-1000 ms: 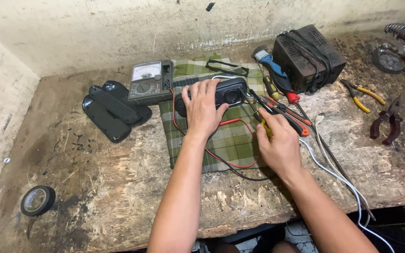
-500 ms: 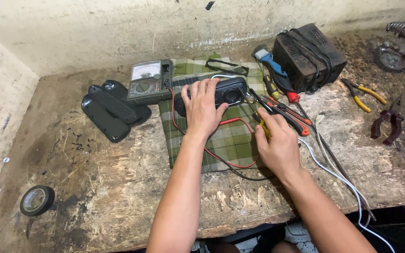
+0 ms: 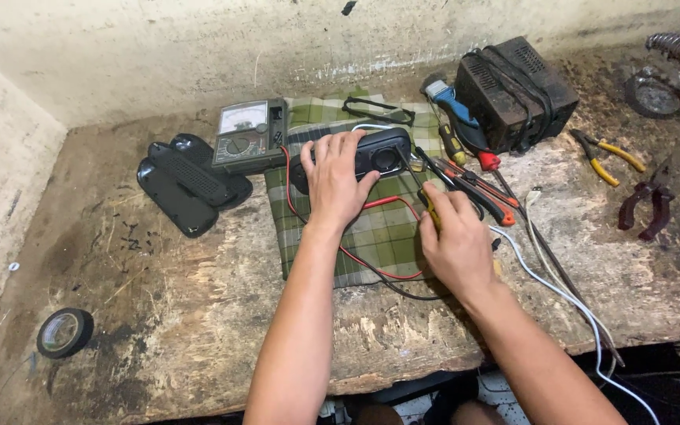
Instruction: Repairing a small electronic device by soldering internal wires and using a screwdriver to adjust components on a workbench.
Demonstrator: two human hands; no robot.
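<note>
I see a green-and-cream checked cloth at the middle of the worn brown tabletop. On it lies a black speaker, crossed by red and black leads. The meter is grey-green with a white dial. Yellow-handled pliers lie toward the right edge, beside dark red ones. A black tape roll sits near the left front corner.

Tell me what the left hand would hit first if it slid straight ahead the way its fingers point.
The left hand already rests on the black speaker; past that, probably the black strap on the checked cloth, then the wall, though depth is unclear.
</note>
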